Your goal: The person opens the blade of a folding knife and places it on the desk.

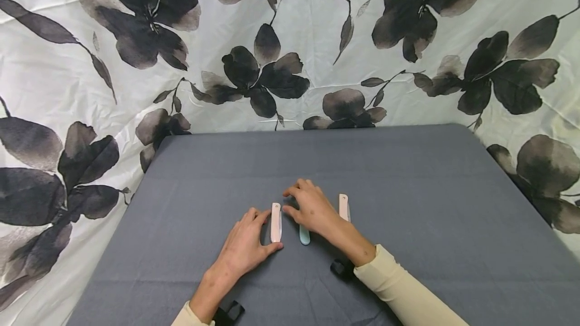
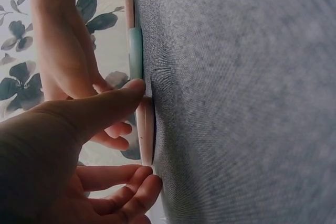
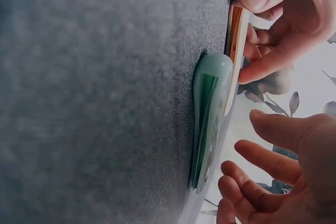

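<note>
A pink folding knife (image 1: 276,223) lies beside my left hand (image 1: 244,240), a rivet at its far end and a thin pale edge along one side. My left thumb (image 2: 134,90) is at the knife's near end, while the fingertips (image 2: 149,174) are by its far end; firm contact cannot be told. Above a mint-green folding knife (image 1: 304,235) hovers my right hand (image 1: 312,208), fingers loosely bent and holding nothing. In the right wrist view, the green knife (image 3: 210,85) shows its slotted side, apart from my right fingertips. My right wrist partly hides another pink folding knife (image 1: 344,207).
A grey cloth covers the table (image 1: 408,175), with slight creases near the front. Behind and beside it hangs a white curtain (image 1: 312,19) with dark flowers. Black wrist-worn devices (image 1: 342,269) show below both forearms.
</note>
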`<action>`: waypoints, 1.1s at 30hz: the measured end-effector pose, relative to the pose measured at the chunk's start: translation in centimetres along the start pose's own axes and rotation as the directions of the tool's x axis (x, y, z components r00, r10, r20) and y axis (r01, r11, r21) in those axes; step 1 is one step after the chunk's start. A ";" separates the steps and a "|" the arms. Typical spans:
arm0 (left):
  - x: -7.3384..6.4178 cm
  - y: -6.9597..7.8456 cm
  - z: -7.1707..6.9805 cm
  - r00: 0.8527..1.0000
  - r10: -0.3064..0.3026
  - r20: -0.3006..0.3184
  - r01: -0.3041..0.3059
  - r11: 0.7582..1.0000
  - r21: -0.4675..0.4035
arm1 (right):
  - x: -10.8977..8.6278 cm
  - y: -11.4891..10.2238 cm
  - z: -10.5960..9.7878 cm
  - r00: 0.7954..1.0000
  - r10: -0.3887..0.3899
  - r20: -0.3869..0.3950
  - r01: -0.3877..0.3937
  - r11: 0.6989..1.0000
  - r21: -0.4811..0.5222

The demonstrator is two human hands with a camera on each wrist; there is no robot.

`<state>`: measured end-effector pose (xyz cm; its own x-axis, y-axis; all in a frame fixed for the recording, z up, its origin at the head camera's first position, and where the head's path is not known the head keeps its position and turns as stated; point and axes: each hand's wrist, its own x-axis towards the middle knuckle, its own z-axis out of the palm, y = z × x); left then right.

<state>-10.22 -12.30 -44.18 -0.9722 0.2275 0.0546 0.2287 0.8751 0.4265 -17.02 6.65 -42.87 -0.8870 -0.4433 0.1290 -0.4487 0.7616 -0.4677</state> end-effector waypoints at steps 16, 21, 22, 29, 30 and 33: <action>-0.1 -0.1 0.3 1.000 -0.014 0.018 0.015 1.000 -0.025 | 0.8 0.0 0.9 0.998 0.007 0.067 -0.005 0.999 -0.040; -0.2 -0.1 0.4 1.000 -0.022 0.021 0.022 0.999 -0.025 | 0.9 -0.1 1.1 0.996 0.004 0.093 0.001 0.999 -0.050; -0.2 -0.1 0.4 1.000 -0.022 0.021 0.023 0.999 -0.024 | 0.9 -0.2 1.1 0.995 0.005 0.099 0.000 0.999 -0.049; -0.3 -0.1 0.4 1.000 -0.024 0.020 0.025 0.999 -0.036 | 0.7 -0.4 1.0 0.992 0.009 0.125 -0.006 1.000 -0.029; -0.3 -0.1 0.4 1.000 -0.023 0.021 0.023 0.999 -0.039 | 0.7 -0.4 1.0 0.992 0.010 0.125 -0.007 1.000 -0.023; -0.4 -0.1 0.4 1.000 -0.016 0.017 0.017 0.998 -0.055 | 0.5 -0.3 1.1 0.992 0.008 0.125 -0.008 1.000 -0.003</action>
<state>-9.86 -12.27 -44.58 -0.9747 0.2211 0.0323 0.2095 0.8539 0.4764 -17.24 5.66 -43.59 -0.8702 -0.4924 0.0149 -0.4418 0.7666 -0.4660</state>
